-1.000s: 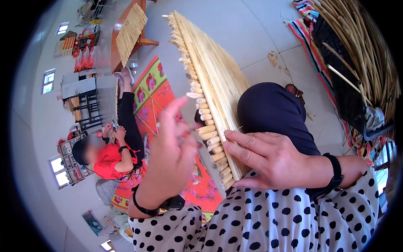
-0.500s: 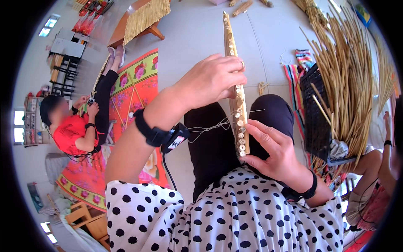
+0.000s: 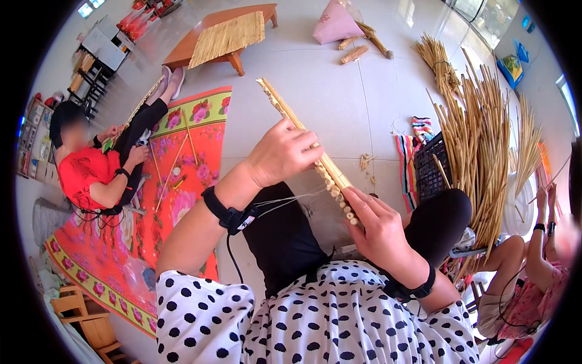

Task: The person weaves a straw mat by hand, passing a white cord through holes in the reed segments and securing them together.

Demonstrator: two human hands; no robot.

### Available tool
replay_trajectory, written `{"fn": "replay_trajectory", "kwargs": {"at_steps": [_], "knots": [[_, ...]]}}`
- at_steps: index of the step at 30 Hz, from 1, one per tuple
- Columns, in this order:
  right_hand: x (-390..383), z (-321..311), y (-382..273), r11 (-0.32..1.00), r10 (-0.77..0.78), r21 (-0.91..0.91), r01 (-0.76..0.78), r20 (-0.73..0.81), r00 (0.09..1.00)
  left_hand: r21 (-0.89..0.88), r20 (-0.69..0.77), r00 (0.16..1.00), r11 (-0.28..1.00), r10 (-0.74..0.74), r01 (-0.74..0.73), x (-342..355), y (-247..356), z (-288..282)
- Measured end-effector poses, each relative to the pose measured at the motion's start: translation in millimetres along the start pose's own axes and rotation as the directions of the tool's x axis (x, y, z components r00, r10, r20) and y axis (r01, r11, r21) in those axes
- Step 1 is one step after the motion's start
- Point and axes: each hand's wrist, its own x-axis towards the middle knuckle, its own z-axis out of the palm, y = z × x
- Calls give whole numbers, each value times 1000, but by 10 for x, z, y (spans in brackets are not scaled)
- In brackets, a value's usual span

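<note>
A black crate (image 3: 429,173) at right centre stands against bundled reeds (image 3: 479,145); its contents cannot be made out. At centre frame, the left hand (image 3: 285,151) grasps the reed mat (image 3: 309,151), seen edge-on, while the right hand (image 3: 379,227) pinches its lower edge; thin strings (image 3: 285,203) trail left. Bare tile floor (image 3: 339,85) opens above, toward a low wooden table (image 3: 212,36) at upper left.

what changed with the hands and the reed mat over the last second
The reed mat turned from broad face up to edge-on. The left hand, open with fingers lifted before, now grips its edge. The right hand stayed at the near end.
</note>
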Motion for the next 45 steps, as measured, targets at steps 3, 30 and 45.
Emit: {"fn": "replay_trajectory", "kwargs": {"at_steps": [3, 30, 45], "knots": [[112, 33, -64, 998, -45, -47, 44, -5, 999, -57, -55, 990, 991, -128, 125, -154, -112, 13], [141, -63, 572, 718, 692, 508, -476, -445, 569, 44, -401, 827, 893, -394, 447, -60, 889, 712], [616, -175, 636, 645, 721, 582, -495, -250, 646, 93, -373, 813, 854, -447, 512, 73, 1200, 844]]}}
